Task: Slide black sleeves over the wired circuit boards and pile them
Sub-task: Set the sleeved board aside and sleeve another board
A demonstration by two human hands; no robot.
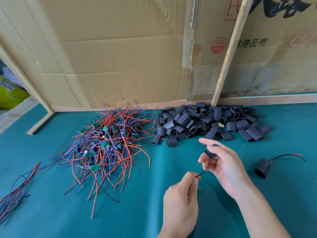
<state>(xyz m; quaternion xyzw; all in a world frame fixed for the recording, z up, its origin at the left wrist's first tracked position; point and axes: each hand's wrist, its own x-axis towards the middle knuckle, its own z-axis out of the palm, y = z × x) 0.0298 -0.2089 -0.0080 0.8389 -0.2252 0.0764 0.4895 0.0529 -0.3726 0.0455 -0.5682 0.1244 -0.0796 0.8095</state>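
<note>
pinching a black sleeve [210, 152] in right hand [223, 167], left hand [181, 200] gripping its wires [203, 172].

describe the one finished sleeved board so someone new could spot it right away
Start at the big heap of empty black sleeves along the cardboard wall, then move toward the near right of the green table. The finished sleeved board lies there alone; unlike the heap's sleeves, red and black wires trail out of it.
</note>
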